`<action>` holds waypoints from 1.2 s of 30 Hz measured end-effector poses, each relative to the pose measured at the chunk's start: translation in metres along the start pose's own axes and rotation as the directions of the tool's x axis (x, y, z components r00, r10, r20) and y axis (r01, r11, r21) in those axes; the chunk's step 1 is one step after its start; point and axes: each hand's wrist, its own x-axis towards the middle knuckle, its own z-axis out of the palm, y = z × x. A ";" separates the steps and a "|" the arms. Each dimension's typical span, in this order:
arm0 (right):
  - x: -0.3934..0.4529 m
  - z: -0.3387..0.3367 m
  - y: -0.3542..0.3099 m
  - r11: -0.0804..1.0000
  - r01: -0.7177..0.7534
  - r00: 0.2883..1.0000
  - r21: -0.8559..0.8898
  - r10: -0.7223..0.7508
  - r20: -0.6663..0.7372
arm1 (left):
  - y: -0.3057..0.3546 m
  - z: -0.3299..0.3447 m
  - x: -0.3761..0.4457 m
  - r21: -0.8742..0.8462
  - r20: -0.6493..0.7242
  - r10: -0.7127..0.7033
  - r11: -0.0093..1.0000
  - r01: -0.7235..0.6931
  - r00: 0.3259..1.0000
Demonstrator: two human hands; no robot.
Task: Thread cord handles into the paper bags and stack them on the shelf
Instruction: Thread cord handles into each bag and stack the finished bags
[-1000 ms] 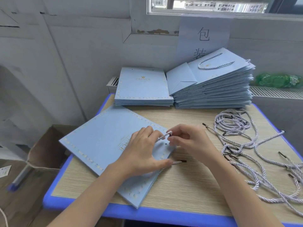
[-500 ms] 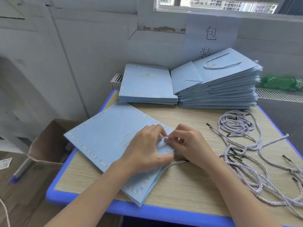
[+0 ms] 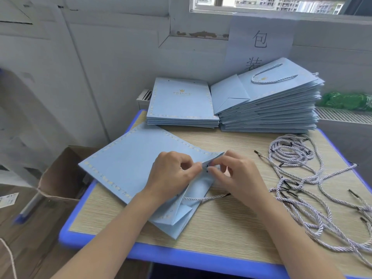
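**me:** left hand (image 3: 171, 174) pinches the lifted top edge of the flat blue paper bag (image 3: 128, 168), fingers curled on the paper right by the punched hole. right hand (image 3: 239, 174) is fingertip to fingertip with it, pinching what looks like the cord's black tip at that hole (too small to be sure, it could just be the paper). The bag lies at an angle on the near-left part of the table (image 3: 231, 228), mouth slightly opened.

**other:** so which step?

**me:** I'd say feeding one end of the cord handle (image 3: 203, 197) through. The rest of it trails out from under the bag, free tip on the wood. Next move calls for poking the tip clean through without creasing the edge, then pulling slack.

**other:** materials?

**me:** The bag is matte card with a pale dotted border, stiff folds and a sharp gusset. The cord is twisted, grey-white, limp, with hard dark tips. The loose cord pile (image 3: 298, 174) sits well to the right in a tangle; the unthreaded bags (image 3: 181, 103) and finished stack (image 3: 269, 105) are at the back.
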 end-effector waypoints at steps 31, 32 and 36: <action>0.002 -0.015 0.019 0.907 -0.417 0.905 -0.063 0.407 -0.125 | -0.026 -0.024 -0.046 0.182 0.195 0.568 0.780 -0.598 0.800; 0.000 -0.015 0.015 0.926 -0.377 0.921 -0.021 0.372 -0.119 | -0.024 -0.022 -0.046 0.202 0.112 0.622 0.749 -0.631 0.775; -0.010 -0.019 -0.004 0.971 -0.138 0.989 0.195 0.147 -0.032 | -0.010 -0.029 -0.036 0.291 -0.131 0.728 0.677 -0.676 0.673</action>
